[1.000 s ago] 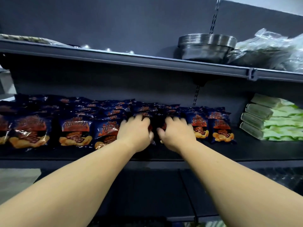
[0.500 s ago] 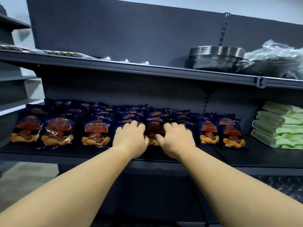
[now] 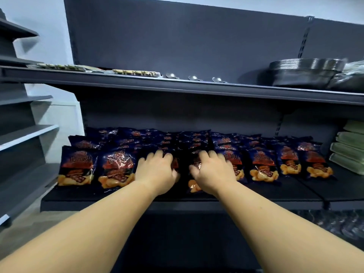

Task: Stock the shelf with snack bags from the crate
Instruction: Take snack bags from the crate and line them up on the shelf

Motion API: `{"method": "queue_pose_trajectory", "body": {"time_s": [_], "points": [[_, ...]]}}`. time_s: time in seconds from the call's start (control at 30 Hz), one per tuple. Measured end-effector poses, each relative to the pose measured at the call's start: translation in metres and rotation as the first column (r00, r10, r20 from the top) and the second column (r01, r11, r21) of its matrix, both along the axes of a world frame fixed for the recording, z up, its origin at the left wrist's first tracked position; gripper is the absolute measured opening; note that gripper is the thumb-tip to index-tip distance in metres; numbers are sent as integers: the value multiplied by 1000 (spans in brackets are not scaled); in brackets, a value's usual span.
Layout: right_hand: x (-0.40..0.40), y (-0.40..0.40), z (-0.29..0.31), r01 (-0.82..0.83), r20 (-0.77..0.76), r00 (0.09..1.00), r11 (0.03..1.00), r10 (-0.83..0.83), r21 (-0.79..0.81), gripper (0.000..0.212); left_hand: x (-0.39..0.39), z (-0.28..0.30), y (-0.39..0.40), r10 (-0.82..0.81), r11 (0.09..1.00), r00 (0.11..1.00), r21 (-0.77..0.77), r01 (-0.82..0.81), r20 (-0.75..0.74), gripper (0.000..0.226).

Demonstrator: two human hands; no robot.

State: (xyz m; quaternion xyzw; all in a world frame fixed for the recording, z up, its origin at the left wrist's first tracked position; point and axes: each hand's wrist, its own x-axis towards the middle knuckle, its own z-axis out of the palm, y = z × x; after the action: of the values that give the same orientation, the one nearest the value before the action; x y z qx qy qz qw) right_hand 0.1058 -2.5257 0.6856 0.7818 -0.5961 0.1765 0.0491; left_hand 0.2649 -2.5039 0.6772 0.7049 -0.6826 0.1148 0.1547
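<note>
- Two hands: left hand point(image 3: 156, 170) and right hand point(image 3: 213, 170) apart, fingers curled over front-row bags point(image 3: 116, 168) on shelf point(image 3: 275, 191).
- Bags: probably light, crinkly, slippery, crushable; take by top edge.

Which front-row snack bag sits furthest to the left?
The front-row snack bag nearest the shelf's left end; every other front bag lies to its right.

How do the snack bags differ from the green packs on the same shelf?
The snack bags are dark blue with orange print; the green packs are pale and plain. The bags stand in rows leaning back; the packs lie stacked flat. Bags fill the left and middle; packs sit far right. Both share the dark shelf.
</note>
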Motion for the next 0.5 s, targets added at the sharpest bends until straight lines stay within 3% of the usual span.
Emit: {"method": "queue_pose_trajectory", "body": {"time_s": [0.37, 0.5], "points": [[11, -14, -1, 43, -15, 999, 998, -42, 37, 55, 4, -10, -19, -45, 999, 997, -12, 45, -61, 50], [6, -27, -15, 7, 3, 1000, 998, -7, 65, 58, 6, -18, -36, -34, 998, 991, 41, 39, -131, 63]]}}
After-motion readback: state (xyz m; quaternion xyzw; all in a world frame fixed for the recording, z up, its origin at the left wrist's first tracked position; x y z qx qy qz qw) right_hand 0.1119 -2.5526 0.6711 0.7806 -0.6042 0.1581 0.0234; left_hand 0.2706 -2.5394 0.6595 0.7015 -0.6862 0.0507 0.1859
